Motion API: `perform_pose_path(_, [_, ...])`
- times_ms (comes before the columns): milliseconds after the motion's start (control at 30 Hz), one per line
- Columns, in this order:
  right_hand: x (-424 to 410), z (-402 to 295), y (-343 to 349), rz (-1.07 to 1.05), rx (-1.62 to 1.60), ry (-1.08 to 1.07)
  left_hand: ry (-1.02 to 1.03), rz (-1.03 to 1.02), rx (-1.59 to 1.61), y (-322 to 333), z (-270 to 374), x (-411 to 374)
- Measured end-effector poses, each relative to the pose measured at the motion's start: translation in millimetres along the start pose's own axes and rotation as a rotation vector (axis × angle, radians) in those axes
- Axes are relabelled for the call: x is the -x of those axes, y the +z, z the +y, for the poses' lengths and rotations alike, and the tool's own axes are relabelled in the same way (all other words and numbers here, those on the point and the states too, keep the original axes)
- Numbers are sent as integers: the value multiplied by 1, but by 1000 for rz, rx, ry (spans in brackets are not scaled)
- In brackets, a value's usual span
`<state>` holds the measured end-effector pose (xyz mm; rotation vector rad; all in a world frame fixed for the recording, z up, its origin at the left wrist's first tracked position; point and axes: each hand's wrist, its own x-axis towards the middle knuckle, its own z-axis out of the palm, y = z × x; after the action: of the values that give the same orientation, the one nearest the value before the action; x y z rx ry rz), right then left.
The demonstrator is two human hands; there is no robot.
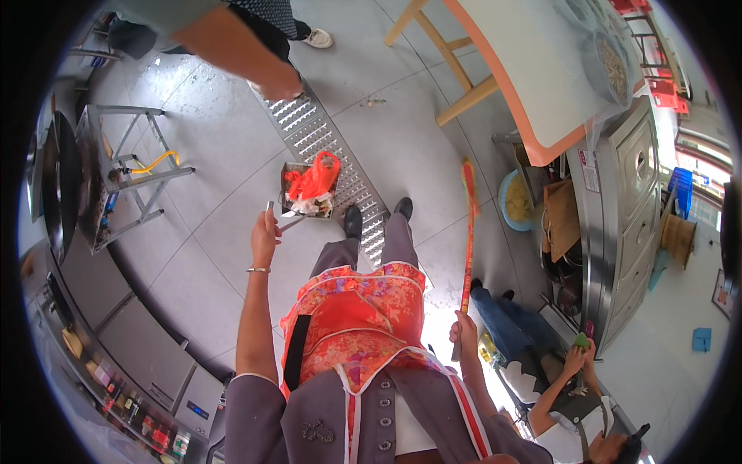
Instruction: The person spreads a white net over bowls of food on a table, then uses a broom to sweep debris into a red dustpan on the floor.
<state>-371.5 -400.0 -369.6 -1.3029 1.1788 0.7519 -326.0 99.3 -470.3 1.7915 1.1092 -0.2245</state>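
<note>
My left hand [265, 240] is closed around the thin metal handle [298, 221] of a dustpan, out ahead of my left side. The dustpan's box [283, 197] is near the floor by my left shoe. Red plastic bags [316, 177] and crumpled pale waste [310, 206] fill it. In my right hand [464, 332], at my right side, I grip a broom by its red patterned handle [468, 261]. Its red and yellow-green head [469, 180] points away from me. Whether the bristles touch the floor, I cannot tell.
A metal drain grate [324, 145] crosses the tiled floor. Small scraps [375, 102] lie beyond it. Another person's arm [243, 52] reaches in at upper left. A metal stand [145, 180] is left; a table [522, 75], a blue basin [511, 223] and a second person [556, 371] are right.
</note>
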Motion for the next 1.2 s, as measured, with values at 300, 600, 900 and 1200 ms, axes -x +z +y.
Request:
perform_pose_path(300, [-128, -8, 102, -165, -169, 152, 30, 15, -49, -2, -7, -4])
perform_pose_path(600, [2, -67, 197, -551, -10, 152, 55, 51, -152, -4, -10, -5])
perform_pose_path(900, [-65, -141, 248, -443, 245, -209, 30, 83, -211, -3, -11, -10])
perform_pose_path(1200, [-221, -207, 274, -285, 695, -279, -178, 136, 493, 4, -10, -14])
